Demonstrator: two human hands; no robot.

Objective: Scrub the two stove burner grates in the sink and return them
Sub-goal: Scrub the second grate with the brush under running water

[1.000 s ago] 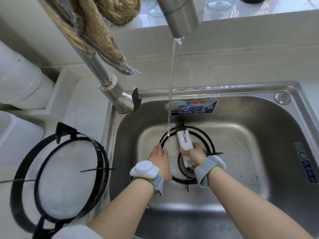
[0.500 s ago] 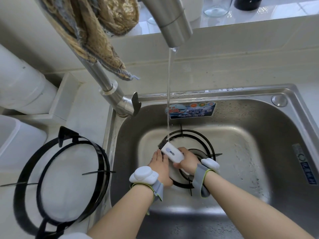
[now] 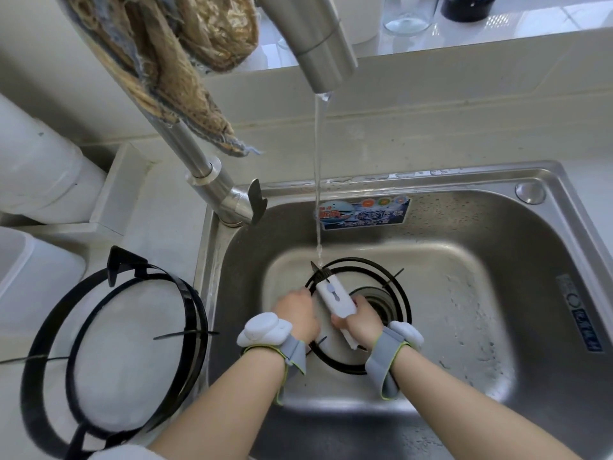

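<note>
One black round burner grate [image 3: 403, 295] lies flat in the steel sink [image 3: 471, 293] over the drain. My left hand [image 3: 295, 313] grips its left rim. My right hand [image 3: 360, 322] holds a white-handled brush [image 3: 333, 295] whose dark bristles press on the grate's far-left rim, right under the thin stream of water. A second black grate [image 3: 192, 313] rests on the white counter to the left of the sink.
The steel faucet [image 3: 311, 51] arches over the sink with water running; its base and lever [image 3: 257, 200] stand at the sink's back left corner. A brownish cloth [image 3: 172, 61] hangs over the faucet neck. White containers [image 3: 39, 167] stand at far left.
The brush has swung from pointing straight away to pointing up-left, its bristles now on the grate's left rim. My left hand has curled onto the rim.
</note>
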